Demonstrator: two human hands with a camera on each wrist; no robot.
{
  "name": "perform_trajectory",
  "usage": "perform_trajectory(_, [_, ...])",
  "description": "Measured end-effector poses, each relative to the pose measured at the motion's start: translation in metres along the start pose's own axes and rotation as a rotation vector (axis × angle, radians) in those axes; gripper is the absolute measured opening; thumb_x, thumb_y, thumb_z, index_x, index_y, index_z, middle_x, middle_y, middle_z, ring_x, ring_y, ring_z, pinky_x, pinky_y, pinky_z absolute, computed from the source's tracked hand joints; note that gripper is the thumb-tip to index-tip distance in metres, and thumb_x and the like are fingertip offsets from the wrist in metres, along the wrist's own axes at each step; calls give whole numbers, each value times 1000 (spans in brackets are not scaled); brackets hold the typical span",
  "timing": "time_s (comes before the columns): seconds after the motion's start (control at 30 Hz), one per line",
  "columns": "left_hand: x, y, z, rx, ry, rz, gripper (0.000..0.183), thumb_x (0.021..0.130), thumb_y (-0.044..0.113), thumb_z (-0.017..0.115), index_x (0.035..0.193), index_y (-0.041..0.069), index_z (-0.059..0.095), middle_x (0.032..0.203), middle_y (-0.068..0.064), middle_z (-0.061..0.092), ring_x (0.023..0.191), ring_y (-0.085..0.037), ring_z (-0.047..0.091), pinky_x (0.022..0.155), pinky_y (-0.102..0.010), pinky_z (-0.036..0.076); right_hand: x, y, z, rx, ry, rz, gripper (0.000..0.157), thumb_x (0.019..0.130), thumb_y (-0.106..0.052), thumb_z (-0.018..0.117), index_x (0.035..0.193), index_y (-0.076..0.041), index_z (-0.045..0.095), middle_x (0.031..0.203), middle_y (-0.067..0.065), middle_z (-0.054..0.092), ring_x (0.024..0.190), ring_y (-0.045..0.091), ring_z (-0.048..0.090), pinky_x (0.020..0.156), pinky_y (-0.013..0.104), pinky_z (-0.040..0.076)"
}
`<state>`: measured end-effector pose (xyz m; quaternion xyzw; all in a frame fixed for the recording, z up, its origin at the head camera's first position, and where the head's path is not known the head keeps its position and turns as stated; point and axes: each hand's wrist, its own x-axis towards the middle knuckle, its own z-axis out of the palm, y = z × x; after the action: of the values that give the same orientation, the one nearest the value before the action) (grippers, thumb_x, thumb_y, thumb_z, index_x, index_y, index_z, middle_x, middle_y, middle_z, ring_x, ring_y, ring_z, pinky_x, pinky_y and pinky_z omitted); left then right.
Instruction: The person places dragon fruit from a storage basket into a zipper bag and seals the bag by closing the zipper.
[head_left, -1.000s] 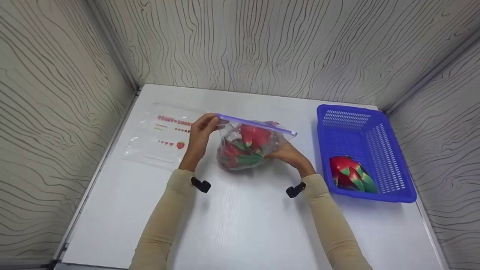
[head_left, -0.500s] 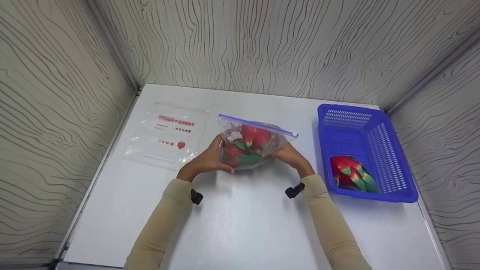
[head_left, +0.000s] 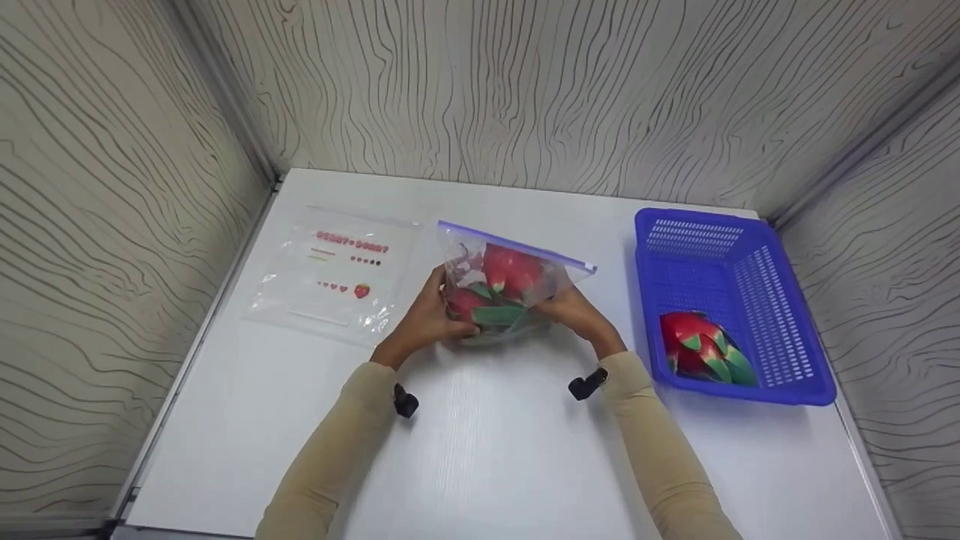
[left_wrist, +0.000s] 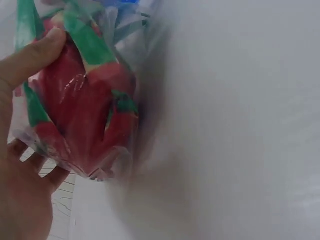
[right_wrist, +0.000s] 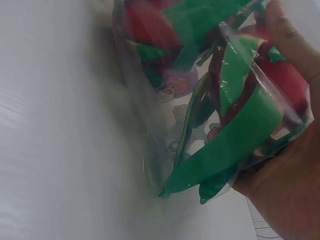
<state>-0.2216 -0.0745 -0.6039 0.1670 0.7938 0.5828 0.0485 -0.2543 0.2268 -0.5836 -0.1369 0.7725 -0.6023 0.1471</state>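
Nearest me, two tan sleeves (head_left: 334, 450) reach in over the white bench (head_left: 480, 465), each with one small black device (head_left: 406, 403) at the wrist. I have the left hand (head_left: 429, 321) and the right hand (head_left: 576, 311) apart, clamped on opposite sides of one clear zip bag (head_left: 517, 247). Through its plastic I count two red-and-green dragon fruits (head_left: 513, 271); I cannot tell whether the bag touches the bench. I get wide room between the forearms, and a narrower lane between bag and basket. One flat printed bag (head_left: 334, 268) lies near the left edge; one blue basket (head_left: 690, 281) sits at the right edge, one more dragon fruit (head_left: 705, 349) inside. Past the bag, a strip runs to the far edge, below one patterned back wall (head_left: 525, 97).
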Motion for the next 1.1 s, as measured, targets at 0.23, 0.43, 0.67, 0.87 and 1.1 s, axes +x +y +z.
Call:
perform_trajectory(0.23, [2,2,-1,-18,47,-157,127,72,34,100,169,20,19,164,-17,43,148,-40,48,121,-57,44,2,6,1,62,20,18,97,96,-14,73,170,-13,11,169,23,30,158,40,28,130,56,25])
perform_trajectory(0.43, [1,-4,0,-33,36,-260,111,83,50,90,169,17,26,166,-15,42,151,-39,45,122,-57,43,1,10,4,132,69,95,89,102,-25,73,169,-25,14,166,23,35,161,38,30,130,54,28])
perform_trajectory(0.67, [2,-5,6,-38,40,-281,109,85,62,84,170,28,25,161,-13,49,147,-33,50,121,-56,43,1,13,6,143,107,91,85,104,-30,71,170,-25,18,175,18,25,164,37,22,133,55,25])
perform_trajectory(0.87, [9,-2,13,-140,65,-263,101,89,57,83,169,31,26,155,-14,52,124,-30,64,93,-44,64,-1,14,3,124,133,110,83,105,-39,68,170,-19,20,178,17,19,166,36,18,133,55,23])
perform_trajectory(1.1, [17,9,16,-149,32,-289,106,90,56,81,171,32,17,168,-19,36,144,-39,53,116,-55,51,-2,8,-5,159,216,180,82,105,-41,68,167,-9,25,169,26,35,159,39,35,131,55,28])
